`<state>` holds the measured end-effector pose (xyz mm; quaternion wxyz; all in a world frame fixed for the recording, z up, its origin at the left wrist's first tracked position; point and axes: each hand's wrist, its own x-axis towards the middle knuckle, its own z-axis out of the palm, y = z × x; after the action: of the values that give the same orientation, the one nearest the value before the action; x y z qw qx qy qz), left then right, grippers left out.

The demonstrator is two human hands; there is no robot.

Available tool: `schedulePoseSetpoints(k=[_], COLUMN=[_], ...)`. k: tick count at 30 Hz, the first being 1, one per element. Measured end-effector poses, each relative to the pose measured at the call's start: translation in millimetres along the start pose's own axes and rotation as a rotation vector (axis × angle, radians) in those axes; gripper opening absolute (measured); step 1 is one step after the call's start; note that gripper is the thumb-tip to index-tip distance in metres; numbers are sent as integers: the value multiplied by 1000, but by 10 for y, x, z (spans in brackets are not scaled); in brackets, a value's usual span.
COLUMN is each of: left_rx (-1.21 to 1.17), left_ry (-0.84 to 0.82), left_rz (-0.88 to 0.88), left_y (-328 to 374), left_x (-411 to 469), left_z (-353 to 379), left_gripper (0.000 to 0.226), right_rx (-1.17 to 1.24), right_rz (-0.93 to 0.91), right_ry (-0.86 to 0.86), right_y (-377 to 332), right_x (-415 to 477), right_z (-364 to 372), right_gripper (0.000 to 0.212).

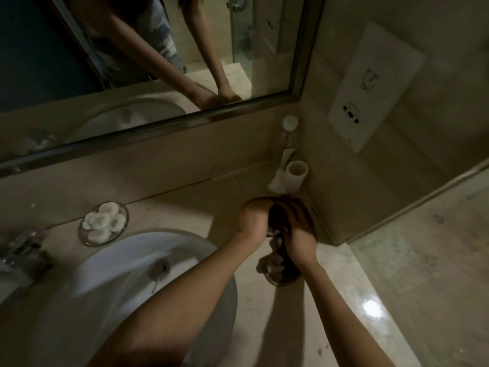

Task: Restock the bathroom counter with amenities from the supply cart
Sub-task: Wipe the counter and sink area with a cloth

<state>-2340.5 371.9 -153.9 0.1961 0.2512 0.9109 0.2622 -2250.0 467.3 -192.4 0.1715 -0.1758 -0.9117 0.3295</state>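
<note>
Marble surface [357,274] beside the basin [132,250] already carries a glass dish [126,218] of round white pads, a cup [297,172] and a capped bottle [289,125], so restocking looks partly done. Near the corner, the left hand [254,217] and right hand [300,231] curl their fingers round a dark item [277,218], too blurred to identify.

To your left the sink [127,250] sits in the worktop [330,287], a dish [124,226] just behind it, the tap [23,245] further left. In the far right corner a cup [297,173] stands before a bottle [289,127].
</note>
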Motion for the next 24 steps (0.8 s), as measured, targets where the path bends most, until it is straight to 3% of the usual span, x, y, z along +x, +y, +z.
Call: schedulePoseSetpoints(k=[3,7,10,13,16,24], left_rx=[101,208,177,170,163,187], left_ry=[-6,-46,-81,-185,-153,108], left_rz=[108,188,195,153,121,-109], left_y=[325,569,478,281,-23,-640], left_x=[-179,-419,-601,-791,-988,-681], left_z=[160,207,231,127,-98,-614], left_gripper=[22,23,29,51,58,48], right_rx=[-129,-166,-182,-101,-44,101], right_rz=[77,295,269,250,201,-235], right_ry=[-23,5,26,-47,-157,-286], right_y=[242,287,182,-2,-281,-589], right_x=[-334,-676,-868,-1048,-1072,-50], right_z=[-197,-278,-279,-212,-32,389], right_gripper=[52,51,51,55,68,51])
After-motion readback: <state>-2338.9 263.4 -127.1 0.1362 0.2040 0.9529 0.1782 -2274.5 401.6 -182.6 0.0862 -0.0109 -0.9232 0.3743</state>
